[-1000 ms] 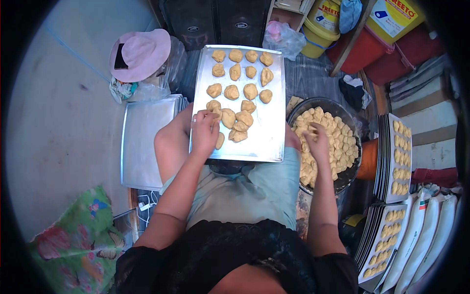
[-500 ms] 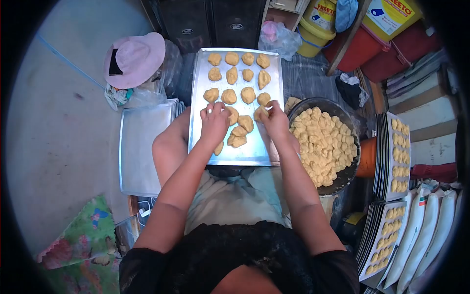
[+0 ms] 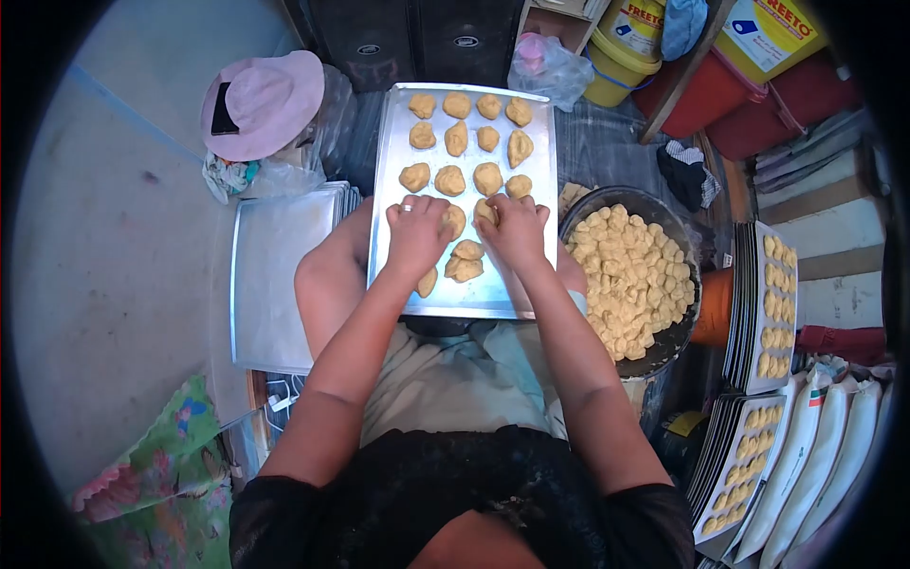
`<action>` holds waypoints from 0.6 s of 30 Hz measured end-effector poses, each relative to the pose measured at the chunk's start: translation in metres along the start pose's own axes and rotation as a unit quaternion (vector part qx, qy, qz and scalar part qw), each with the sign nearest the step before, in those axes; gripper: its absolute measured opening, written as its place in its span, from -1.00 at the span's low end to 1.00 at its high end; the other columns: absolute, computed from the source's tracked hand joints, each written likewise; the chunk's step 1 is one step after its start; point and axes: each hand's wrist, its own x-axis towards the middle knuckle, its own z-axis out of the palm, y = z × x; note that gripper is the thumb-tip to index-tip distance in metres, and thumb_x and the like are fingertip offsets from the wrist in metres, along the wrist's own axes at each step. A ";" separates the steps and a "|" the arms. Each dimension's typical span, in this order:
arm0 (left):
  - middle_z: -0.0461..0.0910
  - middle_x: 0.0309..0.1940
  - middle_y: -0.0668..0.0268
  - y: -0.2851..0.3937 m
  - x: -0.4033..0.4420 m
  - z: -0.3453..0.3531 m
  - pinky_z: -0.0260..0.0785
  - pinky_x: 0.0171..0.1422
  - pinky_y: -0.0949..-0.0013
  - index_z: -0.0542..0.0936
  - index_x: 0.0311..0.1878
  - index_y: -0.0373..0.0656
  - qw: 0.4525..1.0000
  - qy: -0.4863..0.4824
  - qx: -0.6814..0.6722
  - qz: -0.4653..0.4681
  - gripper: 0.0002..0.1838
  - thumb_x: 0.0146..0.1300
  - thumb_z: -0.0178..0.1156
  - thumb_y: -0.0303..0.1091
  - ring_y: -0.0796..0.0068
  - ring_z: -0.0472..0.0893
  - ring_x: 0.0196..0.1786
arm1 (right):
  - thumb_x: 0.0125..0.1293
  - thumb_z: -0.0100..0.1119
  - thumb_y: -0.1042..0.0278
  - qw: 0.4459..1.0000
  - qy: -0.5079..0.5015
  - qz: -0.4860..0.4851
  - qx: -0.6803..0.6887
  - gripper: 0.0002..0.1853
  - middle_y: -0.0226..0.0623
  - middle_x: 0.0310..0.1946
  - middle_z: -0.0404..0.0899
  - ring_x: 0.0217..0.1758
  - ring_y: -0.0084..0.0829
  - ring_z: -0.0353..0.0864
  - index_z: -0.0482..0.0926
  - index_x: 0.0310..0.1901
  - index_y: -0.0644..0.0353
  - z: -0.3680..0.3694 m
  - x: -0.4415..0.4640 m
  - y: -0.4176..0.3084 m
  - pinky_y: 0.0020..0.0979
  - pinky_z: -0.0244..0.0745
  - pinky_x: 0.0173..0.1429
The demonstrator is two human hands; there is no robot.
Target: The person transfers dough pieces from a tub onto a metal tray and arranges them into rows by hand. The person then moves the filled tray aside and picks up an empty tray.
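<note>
A silver tray point(image 3: 509, 289) lies across the lap with rows of yellowish dough pieces point(image 3: 449, 179). My left hand point(image 3: 418, 234) is over the tray's fourth row, fingers bent around a dough piece point(image 3: 456, 221) at their right side. Beside it, my right hand point(image 3: 517, 230) has its fingers closed on another dough piece point(image 3: 485, 212), partly hidden by them. Nearer the lap lie two dough lumps point(image 3: 464, 262) touching each other and a narrow piece point(image 3: 427, 283).
A black basin point(image 3: 676, 339) full of dough pieces stands right of the tray. Stacked trays stand at the left point(image 3: 275, 284) and, with dough, at the right point(image 3: 766, 356). A pink hat point(image 3: 275, 100), yellow bucket point(image 3: 611, 81) and dark speakers point(image 3: 464, 66) are further back.
My right hand has come from the basin to the tray and shifted left along the fourth row. My left hand has moved right, and the dough pieces near both hands have changed places.
</note>
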 end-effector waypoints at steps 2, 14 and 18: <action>0.58 -0.06 0.22 -0.015 -0.006 -0.008 0.21 0.19 0.00 0.61 -0.01 -0.09 0.998 0.032 -0.020 -0.046 -0.70 0.20 0.29 -0.25 0.13 0.54 0.04 | 0.18 0.35 0.09 0.999 0.028 -0.015 0.007 -0.67 -0.27 -0.21 0.62 0.02 -0.20 0.49 0.65 -0.10 0.08 -0.004 -0.003 -0.003 -0.14 0.16 0.12; 0.56 -0.12 0.04 -0.027 -0.062 -0.027 0.47 0.02 0.08 0.57 0.06 -0.19 0.965 -0.078 -0.145 -0.203 -0.61 0.18 0.34 -0.27 -0.03 0.61 -0.06 | 0.19 0.39 0.16 0.962 -0.158 0.068 0.210 -0.55 -0.08 -0.09 0.57 -0.02 -0.04 0.61 0.52 0.05 0.16 -0.019 -0.067 -0.023 -0.14 0.49 0.12; 0.55 -0.09 0.03 -0.020 -0.079 -0.033 0.49 -0.06 0.06 0.55 0.12 -0.18 0.998 -0.032 -0.052 0.008 -0.58 0.20 0.31 -0.29 -0.04 0.63 -0.13 | 0.17 0.42 0.04 0.979 -0.040 0.047 0.192 -0.57 -0.06 -0.23 0.62 -0.17 -0.03 0.66 0.55 -0.12 0.19 0.005 -0.070 -0.017 -0.18 0.56 -0.03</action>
